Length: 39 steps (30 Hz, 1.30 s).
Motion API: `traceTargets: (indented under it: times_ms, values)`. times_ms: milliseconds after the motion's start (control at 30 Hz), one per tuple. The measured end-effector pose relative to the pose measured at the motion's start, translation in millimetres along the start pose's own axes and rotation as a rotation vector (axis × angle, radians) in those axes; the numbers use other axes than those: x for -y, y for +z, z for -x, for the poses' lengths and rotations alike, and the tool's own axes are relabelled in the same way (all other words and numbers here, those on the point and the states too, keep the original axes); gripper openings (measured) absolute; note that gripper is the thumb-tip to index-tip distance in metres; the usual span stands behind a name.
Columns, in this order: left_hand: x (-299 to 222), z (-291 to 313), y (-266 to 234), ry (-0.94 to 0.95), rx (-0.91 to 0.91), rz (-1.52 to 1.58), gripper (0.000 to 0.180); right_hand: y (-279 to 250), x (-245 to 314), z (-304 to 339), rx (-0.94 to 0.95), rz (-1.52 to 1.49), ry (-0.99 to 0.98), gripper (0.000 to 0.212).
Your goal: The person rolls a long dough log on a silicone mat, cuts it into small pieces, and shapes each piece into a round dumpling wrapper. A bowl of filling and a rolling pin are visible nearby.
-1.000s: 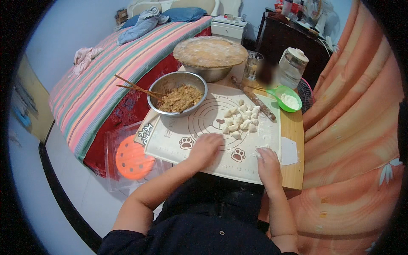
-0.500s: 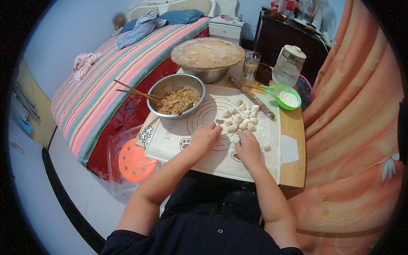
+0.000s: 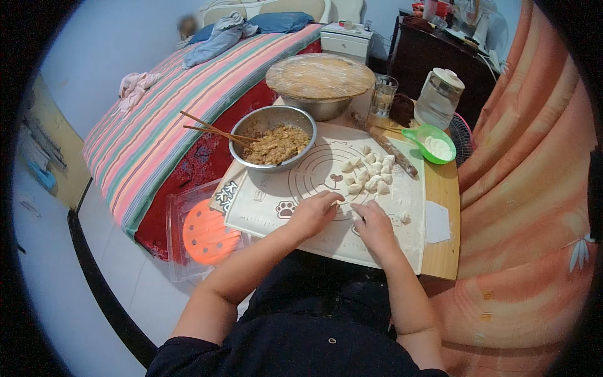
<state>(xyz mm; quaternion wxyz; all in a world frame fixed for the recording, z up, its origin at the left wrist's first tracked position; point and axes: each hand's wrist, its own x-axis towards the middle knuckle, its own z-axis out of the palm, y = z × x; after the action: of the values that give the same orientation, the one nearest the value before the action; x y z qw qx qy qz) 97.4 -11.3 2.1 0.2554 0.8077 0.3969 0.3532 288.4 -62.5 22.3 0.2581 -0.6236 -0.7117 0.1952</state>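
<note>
Over the white printed baking mat [image 3: 276, 220], my left hand [image 3: 316, 215] has its fingers pinched on a small pale piece of dough [image 3: 340, 202]. Just to the right of it, my right hand [image 3: 375, 227] holds its thumb and forefinger apart, with nothing visible between them. Beyond my hands lies a cluster of small pale dough pieces [image 3: 370, 171]. A dusty brown rolling pin [image 3: 396, 154] rests slantwise behind the cluster. At the mat's far left stands a steel bowl [image 3: 312, 135] of brown minced filling [image 3: 276, 146], with two chopsticks [image 3: 210, 129] leaning in it.
A floury round board [image 3: 320, 75] covers another steel bowl [image 3: 323, 108]. A glass [image 3: 382, 97], a clear pitcher [image 3: 438, 103] and a green scoop of flour [image 3: 436, 148] line the far right. A striped bed [image 3: 182, 113] stands left, an orange curtain [image 3: 521, 207] right.
Both hands have come back over the mat toward me and closer together. The whole view has shifted slightly, so the table sits farther right. The bowl and dough cluster keep their places.
</note>
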Motion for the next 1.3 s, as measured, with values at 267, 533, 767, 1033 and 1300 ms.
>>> traceTargets:
  times_ms: [267, 533, 767, 1033, 1300]
  values:
    - [16.6, 9.6, 12.8, 0.135, 0.039, -0.244, 0.032, 26.7, -32.5, 5.1, -0.064, 0.19, -0.203, 0.042]
    - [1.4, 35.7, 17.1, 0.144, 0.288, -0.402, 0.069, 26.3, -6.9, 33.2, 0.059, 0.354, -0.202, 0.059]
    - [26.1, 5.2, -4.3, -0.081, 0.332, 0.0, 0.053, 16.0, -31.9, 7.6, 0.075, -0.063, -0.083, 0.05]
    - [17.5, 7.7, 3.3, -0.016, 0.004, 0.119, 0.027, 16.7, -30.5, 9.7, -0.115, -0.363, 0.181, 0.037]
    - [13.5, 0.1, -2.8, -0.025, 0.023, -0.181, 0.024, 0.6, -3.6, -7.1, 0.003, -0.366, 0.364, 0.036]
